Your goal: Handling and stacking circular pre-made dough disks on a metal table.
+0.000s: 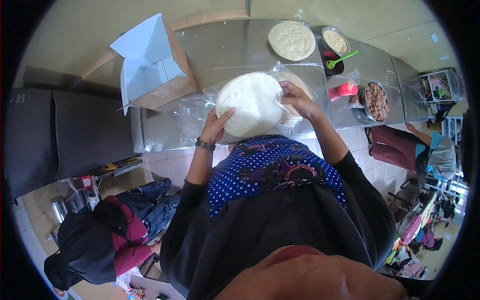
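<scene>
Held up in front of me is a pale round flatbread point(249, 105), over the front of the metal table. My left hand point(216, 127) grips its lower left edge, thumb on top. At its right edge, my right hand point(296, 98) pinches clear plastic or the bread's rim; which one I cannot tell. Another round flatbread point(305, 84) lies on clear plastic, partly hidden behind my right hand. A third round flatbread point(291, 40) rests by itself farther back on the table.
At the left stands an open cardboard box point(165, 90). To the right are a bowl of pale paste point(335, 41), a dark bowl point(333, 63) with a green spoon, a red bottle point(347, 89) and a bowl of sliced meat point(376, 101). People are behind me on both sides.
</scene>
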Demonstrator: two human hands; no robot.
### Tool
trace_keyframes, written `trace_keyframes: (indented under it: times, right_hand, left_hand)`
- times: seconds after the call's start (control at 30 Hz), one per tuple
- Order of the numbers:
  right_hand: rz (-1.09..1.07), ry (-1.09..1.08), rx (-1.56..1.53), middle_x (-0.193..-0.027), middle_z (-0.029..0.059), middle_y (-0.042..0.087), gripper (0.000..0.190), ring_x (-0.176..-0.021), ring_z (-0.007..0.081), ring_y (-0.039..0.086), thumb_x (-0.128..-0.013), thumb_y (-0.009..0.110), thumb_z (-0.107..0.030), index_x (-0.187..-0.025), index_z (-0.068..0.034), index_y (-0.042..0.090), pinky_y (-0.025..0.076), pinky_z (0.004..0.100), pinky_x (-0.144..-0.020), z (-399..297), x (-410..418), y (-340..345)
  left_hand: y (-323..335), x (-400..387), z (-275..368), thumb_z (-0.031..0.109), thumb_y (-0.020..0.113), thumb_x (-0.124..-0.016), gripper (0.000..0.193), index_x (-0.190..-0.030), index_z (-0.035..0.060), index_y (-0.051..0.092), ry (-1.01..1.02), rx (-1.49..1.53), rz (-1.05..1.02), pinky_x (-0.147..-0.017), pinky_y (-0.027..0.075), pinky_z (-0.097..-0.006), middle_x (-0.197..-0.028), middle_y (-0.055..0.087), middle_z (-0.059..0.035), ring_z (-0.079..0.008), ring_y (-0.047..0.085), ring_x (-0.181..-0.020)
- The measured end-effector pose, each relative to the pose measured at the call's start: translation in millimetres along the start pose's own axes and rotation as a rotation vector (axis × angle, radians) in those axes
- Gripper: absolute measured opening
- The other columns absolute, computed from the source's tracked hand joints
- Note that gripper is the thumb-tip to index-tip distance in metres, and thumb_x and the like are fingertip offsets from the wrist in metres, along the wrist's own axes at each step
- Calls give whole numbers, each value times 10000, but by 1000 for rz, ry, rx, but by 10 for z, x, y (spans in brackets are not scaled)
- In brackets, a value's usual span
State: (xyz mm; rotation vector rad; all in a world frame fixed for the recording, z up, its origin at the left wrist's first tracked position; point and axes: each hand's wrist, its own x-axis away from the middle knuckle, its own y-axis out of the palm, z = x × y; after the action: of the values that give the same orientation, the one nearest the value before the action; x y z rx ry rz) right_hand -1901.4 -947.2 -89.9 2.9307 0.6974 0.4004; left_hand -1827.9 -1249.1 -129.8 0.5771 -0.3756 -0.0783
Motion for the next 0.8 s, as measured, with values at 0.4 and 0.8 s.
trace_keyframes:
  times: [0.4, 0.8]
  right_hand:
    - [148, 1, 165, -1121, 93, 668, 545, -1008, 172, 627, -795, 778, -176, -1264, 11, 572, 492, 313, -902, -455, -62, 140]
    - [496, -408, 1049, -1105, 135, 666, 417, -992, 251, 651, -866, 708, -276, -1202, -50, 606, 505, 328, -867, -587, -1101, -1033]
  left_hand:
    - [-189, -73, 48, 516, 423, -995, 595, -1163, -31, 588, 183, 88, 350, -712, 544, -317, -912, 669, -69, -133, 637, -780]
    - [-979, 160, 133, 303, 601, -947, 360, -1195, 44, 571, 556, -802, 1100, -613, 494, -338, -802, 609, -86, -176, 613, -719]
